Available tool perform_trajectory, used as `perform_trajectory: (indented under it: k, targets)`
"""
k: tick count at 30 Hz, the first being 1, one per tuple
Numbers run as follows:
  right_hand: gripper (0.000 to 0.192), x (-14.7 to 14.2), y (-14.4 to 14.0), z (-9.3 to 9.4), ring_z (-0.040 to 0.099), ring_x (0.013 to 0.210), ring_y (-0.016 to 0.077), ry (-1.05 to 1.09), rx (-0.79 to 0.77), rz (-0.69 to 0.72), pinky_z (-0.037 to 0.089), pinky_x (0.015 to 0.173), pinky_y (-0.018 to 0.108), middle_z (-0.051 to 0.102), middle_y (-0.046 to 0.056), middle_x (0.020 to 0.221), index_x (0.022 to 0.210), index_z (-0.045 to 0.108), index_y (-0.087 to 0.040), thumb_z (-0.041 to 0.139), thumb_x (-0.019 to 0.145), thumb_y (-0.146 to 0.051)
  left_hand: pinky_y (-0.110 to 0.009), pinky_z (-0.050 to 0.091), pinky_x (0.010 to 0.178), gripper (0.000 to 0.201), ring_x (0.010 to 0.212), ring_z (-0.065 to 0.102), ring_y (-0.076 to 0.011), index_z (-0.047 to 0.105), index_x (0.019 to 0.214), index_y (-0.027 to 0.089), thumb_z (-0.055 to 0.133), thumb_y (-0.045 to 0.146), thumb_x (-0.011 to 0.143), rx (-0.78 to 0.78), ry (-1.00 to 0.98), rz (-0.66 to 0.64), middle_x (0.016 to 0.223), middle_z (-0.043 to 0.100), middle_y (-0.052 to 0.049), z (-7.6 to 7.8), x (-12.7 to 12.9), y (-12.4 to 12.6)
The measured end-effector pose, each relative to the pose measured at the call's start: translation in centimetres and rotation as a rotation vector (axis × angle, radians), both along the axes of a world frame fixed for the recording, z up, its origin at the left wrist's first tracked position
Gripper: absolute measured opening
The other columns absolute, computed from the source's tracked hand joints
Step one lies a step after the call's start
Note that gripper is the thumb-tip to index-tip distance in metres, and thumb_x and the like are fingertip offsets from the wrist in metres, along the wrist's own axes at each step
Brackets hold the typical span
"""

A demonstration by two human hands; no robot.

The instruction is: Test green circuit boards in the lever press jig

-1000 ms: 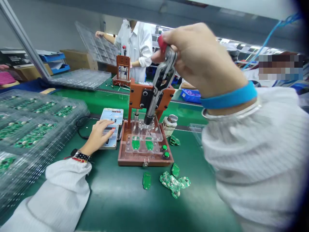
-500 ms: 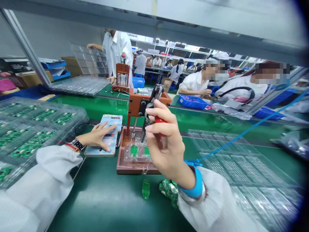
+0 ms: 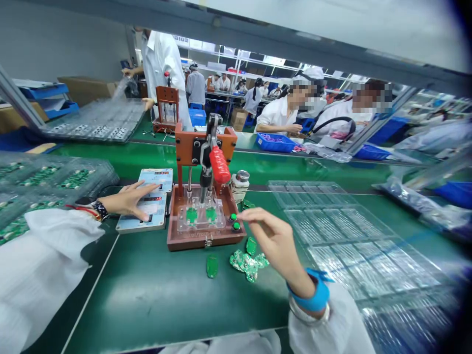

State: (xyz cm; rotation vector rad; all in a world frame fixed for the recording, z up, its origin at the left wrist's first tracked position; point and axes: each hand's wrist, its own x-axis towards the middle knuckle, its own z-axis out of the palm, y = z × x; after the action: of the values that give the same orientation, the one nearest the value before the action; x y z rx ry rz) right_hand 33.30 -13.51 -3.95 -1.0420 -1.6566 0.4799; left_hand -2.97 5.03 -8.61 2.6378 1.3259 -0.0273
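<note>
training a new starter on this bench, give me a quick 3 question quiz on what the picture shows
1. True or false: the right hand grips the red lever handle.
2. What lies under the left hand? A) a clear tray B) a pale blue meter C) a bottle
3. What colour are the loose boards in front of the press fixture?

Key: 1 false, its fingers are open near the green buttons. 2 B, the meter. 3 green.

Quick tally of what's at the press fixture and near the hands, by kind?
Press fixture: 1
Red lever handle: 1
Green boards clamped in the fixture: 2
Green buttons on the fixture: 2
Meter boxes under the left hand: 2
Small jar: 1
Lone loose green board: 1
Total: 10, not counting the heaped boards below the right hand.
</note>
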Motion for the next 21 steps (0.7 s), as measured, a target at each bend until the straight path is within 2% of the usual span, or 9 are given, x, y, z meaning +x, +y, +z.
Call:
perform_trajectory:
  k: [2,4,7,9,12,14,17,21]
  targets:
    - [0.018,1.7,-0.9,-2.3,0.065,0.09,0.0163,-0.2,-0.127,-0.021,0.051,0.078,0.029,0.068,0.004,0.095,0.09,0.066,-0.021,0.049,0.088,-0.015,-0.064,0.02,0.102,0.111,0.137,0.016,-0.045,0.026,0.146,0.017,0.047,0.086,0.061,0.026,-0.024,-0.018,0.152,0.027,-0.011,-0.5,-0.7,0.2]
    - [0.016,2.9,-1.8,-4.1,0.063,0.093,0.018,-0.328,-0.188,-0.047,0.05,0.079,0.031,0.066,0.007,0.101,0.09,0.066,-0.02,0.05,0.087,-0.018,-0.068,0.019,0.1,0.111,0.137,0.015,-0.047,0.028,0.145,0.018,0.059,0.08,0.058,0.046,-0.014,-0.049,0.152,0.027,-0.011,-0.7,-1.0,0.4]
    - [0.011,3.6,-2.7,-5.9,0.06,0.091,0.0194,-0.447,-0.27,-0.084,0.049,0.081,0.035,0.065,0.007,0.097,0.09,0.064,-0.02,0.054,0.086,-0.02,-0.071,0.021,0.097,0.102,0.136,0.017,-0.0484,0.029,0.145,0.02,0.069,0.064,0.061,0.108,0.001,-0.118,0.151,0.029,-0.009,-0.9,-1.4,0.8]
    - [0.013,3.6,-3.1,-6.7,0.057,0.095,0.0202,-0.511,-0.328,-0.05,0.047,0.085,0.037,0.064,0.006,0.098,0.097,0.064,-0.021,0.059,0.084,-0.02,-0.072,0.023,0.094,0.099,0.135,0.02,-0.0488,0.029,0.144,0.021,0.071,0.057,0.062,0.157,0.005,-0.15,0.15,0.031,-0.009,-1.1,-1.6,1.1]
    - [0.033,3.4,-3.4,-7.7,0.052,0.11,0.0221,-0.558,-0.38,0.022,0.044,0.093,0.04,0.06,0.006,0.116,0.112,0.059,-0.024,0.065,0.081,-0.017,-0.073,0.027,0.09,0.101,0.132,0.026,-0.0491,0.033,0.143,0.02,0.073,0.054,0.056,0.195,0.018,-0.173,0.146,0.039,-0.011,-1.3,-2.1,1.6]
    - [0.038,3.2,-3.4,-8.0,0.049,0.113,0.0227,-0.559,-0.415,0.042,0.042,0.096,0.042,0.058,0.006,0.12,0.116,0.058,-0.024,0.064,0.081,-0.014,-0.072,0.029,0.089,0.1,0.13,0.031,-0.0468,0.037,0.141,0.022,0.071,0.057,0.054,0.213,0.009,-0.169,0.143,0.044,-0.011,-1.4,-2.3,1.7]
    - [0.039,3.0,-3.2,-8.2,0.048,0.111,0.0234,-0.518,-0.441,0.033,0.04,0.098,0.044,0.058,0.007,0.117,0.115,0.059,-0.023,0.065,0.079,-0.011,-0.07,0.029,0.09,0.095,0.129,0.036,-0.0431,0.043,0.137,0.023,0.067,0.064,0.055,0.204,-0.048,-0.138,0.139,0.049,-0.01,-1.3,-2.2,1.3]
    - [0.029,3.0,-3.0,-8.5,0.05,0.104,0.0227,-0.396,-0.389,-0.003,0.041,0.095,0.044,0.061,0.008,0.109,0.111,0.061,-0.022,0.059,0.082,-0.015,-0.068,0.023,0.096,0.087,0.13,0.036,-0.0405,0.047,0.134,0.017,0.051,0.073,0.067,0.208,-0.178,-0.074,0.136,0.051,-0.013,-1.1,-1.3,-0.2]
